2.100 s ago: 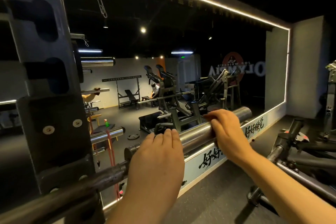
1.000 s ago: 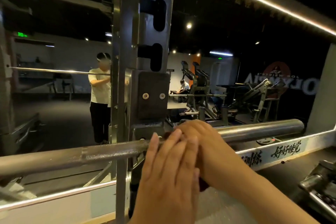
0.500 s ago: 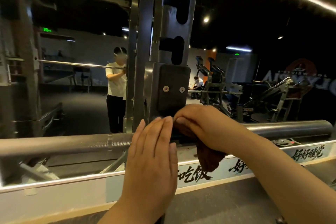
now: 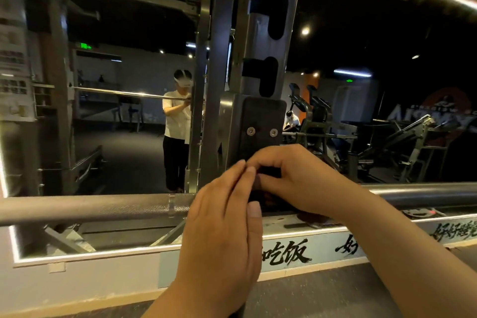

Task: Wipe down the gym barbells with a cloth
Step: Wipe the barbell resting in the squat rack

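Observation:
A grey steel barbell (image 4: 103,208) runs level across the view, resting on the dark rack upright (image 4: 255,59); its thicker sleeve (image 4: 426,195) extends to the right. My right hand (image 4: 296,178) curls over the bar beside the rack hook and grips a dark brownish cloth (image 4: 264,197), most of which is hidden under its fingers. My left hand (image 4: 222,227) is just left of it, fingers straight and together, their tips touching the right hand's fingertips at the cloth.
Behind the bar hangs a big wall mirror (image 4: 129,157) with a lit frame and a painted base strip (image 4: 284,253). It reflects my own figure (image 4: 178,124), another bar and several gym machines (image 4: 387,142). Dark floor (image 4: 322,292) lies below.
Both hands have moved left along the bar, from the sleeve to the rack hook. The cloth that hung below my right hand half a second ago is now bunched under its fingers.

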Demonstrator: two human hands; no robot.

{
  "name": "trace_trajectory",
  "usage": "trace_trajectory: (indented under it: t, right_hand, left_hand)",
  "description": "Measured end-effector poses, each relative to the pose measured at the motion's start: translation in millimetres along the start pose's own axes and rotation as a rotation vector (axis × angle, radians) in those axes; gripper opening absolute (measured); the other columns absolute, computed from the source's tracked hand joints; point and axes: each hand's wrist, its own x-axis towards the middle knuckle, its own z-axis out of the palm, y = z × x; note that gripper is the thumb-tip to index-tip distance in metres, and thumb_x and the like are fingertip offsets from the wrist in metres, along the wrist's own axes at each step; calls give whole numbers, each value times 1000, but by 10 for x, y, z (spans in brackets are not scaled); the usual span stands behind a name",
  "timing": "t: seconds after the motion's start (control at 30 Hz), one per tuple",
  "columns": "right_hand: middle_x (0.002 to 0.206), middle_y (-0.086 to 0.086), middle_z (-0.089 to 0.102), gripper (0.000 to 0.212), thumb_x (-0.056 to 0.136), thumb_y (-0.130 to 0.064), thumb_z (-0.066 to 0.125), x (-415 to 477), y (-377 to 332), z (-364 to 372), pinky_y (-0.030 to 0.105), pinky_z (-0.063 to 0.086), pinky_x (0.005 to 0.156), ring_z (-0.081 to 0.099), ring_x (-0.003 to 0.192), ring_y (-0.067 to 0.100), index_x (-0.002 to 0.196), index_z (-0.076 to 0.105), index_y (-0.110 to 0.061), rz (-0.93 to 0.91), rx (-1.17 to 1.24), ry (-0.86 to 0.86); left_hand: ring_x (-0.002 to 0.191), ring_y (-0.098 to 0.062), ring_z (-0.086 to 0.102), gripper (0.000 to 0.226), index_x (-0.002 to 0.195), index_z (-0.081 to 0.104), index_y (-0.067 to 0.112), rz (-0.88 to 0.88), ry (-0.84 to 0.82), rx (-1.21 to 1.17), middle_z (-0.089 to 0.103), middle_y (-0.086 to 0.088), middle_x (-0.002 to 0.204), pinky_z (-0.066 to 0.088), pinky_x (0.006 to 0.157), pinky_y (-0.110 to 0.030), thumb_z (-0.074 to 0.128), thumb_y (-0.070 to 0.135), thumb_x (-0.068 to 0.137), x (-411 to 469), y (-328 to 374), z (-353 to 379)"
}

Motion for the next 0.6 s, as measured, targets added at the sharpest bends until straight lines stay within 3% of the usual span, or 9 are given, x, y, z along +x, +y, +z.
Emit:
trace_trajectory:
  t: [0.1,0.2,0.3,0.37,0.47,0.6]
  right_hand:
    - [95,-21,73,15,93,-25,69,-19,13,-8,20,54,87,68,95,-4,105,65,-32,53,135,37]
    - [94,-21,70,14,94,-28,58,-146,114,-13,25,55,85,67,91,-1,102,64,-37,120,161,112]
    - [92,-16,69,29,98,-17,48,-208,178,43,32,58,78,66,85,6,91,68,-36,229,301,282]
    - [95,-9,73,29,101,-12,48,-204,168,73,36,59,83,69,88,10,93,70,-28,263,393,326]
    - [97,-5,74,29,104,-18,45,-173,132,66,37,59,86,70,92,12,96,72,-22,269,475,320]
    - [94,-13,71,30,105,-27,44,-190,140,97,30,56,80,67,92,6,96,72,-28,243,397,362]
  left_hand:
    - [115,-18,65,55,148,49,17,-1,-50,116,56,-4,148,53,94,-39,21,42,109,153,4,-56]
    - [97,-14,69,51,141,57,17,123,-110,212,72,3,118,55,83,-36,26,40,108,292,-7,-52]
    - [91,-12,63,45,129,64,26,151,-123,260,68,11,101,50,81,-34,28,41,107,326,1,-52]
    - [89,-13,57,38,111,63,31,142,-118,274,60,12,96,45,82,-34,27,43,107,303,1,-69]
    - [88,-14,48,33,96,52,30,115,-76,288,51,10,93,36,84,-34,24,42,107,290,-5,-102]
    - [86,-18,47,29,92,50,27,101,-22,293,50,6,90,35,84,-37,27,38,106,297,10,-127]
